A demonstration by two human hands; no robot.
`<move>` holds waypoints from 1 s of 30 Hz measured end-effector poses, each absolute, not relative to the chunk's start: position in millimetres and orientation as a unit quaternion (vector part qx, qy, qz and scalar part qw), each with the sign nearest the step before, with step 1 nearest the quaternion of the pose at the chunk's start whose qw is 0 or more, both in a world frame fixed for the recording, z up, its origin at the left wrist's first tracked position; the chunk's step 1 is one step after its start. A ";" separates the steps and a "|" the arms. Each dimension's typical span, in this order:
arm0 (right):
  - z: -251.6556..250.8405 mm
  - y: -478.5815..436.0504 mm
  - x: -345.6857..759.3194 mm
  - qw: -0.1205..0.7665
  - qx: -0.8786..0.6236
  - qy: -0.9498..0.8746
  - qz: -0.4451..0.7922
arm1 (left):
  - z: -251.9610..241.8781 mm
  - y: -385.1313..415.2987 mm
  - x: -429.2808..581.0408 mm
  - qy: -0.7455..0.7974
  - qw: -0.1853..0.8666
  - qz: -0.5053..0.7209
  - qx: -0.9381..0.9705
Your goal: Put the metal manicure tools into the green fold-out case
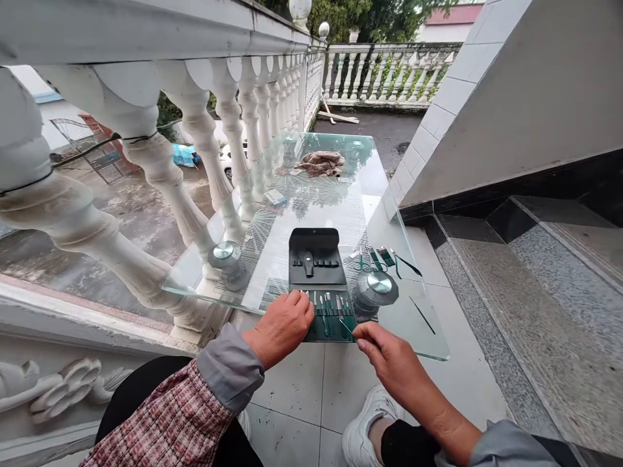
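Head view, left hand (280, 334) resting unclenched on black manicure case (316, 259), right hand (389, 353) pinching thin tool (346, 327), probably cuticle pusher

Desk top (406, 324): clear glass, smooth and glossy. Folding case (315, 256): black, matt, leather-like finish. Implements (327, 319): polished steel, with glossy green handles, likely plastic. Cloth (320, 164): brown, crumpled, matt. Balustrade (195, 130): white paint, smooth, weather-stained. Floor tiles (287, 395): pale, lightly glossy. Stair treads (535, 311): speckled, polished stone.
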State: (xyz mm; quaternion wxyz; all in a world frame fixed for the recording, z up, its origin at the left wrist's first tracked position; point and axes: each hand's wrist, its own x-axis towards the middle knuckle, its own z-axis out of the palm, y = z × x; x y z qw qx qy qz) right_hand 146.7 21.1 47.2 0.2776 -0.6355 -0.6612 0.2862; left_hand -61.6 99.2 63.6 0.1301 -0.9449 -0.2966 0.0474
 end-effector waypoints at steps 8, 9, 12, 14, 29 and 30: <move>46.7 20.5 147.8 0.282 -0.643 -0.663 0.260 | 53.7 101.9 -62.1 -0.268 0.123 0.045 -0.954; 45.9 20.5 148.2 0.284 -0.642 -0.664 0.257 | 54.1 101.7 -62.3 -0.265 0.125 0.048 -0.955; 43.1 20.2 149.5 0.296 -0.639 -0.663 0.254 | 55.3 100.8 -62.5 -0.258 0.129 0.052 -0.956; 41.6 19.9 150.0 0.301 -0.637 -0.662 0.257 | 55.3 100.4 -62.6 -0.254 0.131 0.051 -0.957; 29.6 20.7 145.4 0.292 -0.618 -0.713 0.155 | 61.0 97.7 -62.0 -0.252 0.121 0.059 -0.958; 28.5 20.7 144.7 0.287 -0.616 -0.722 0.130 | 61.1 97.5 -62.2 -0.253 0.120 0.060 -0.958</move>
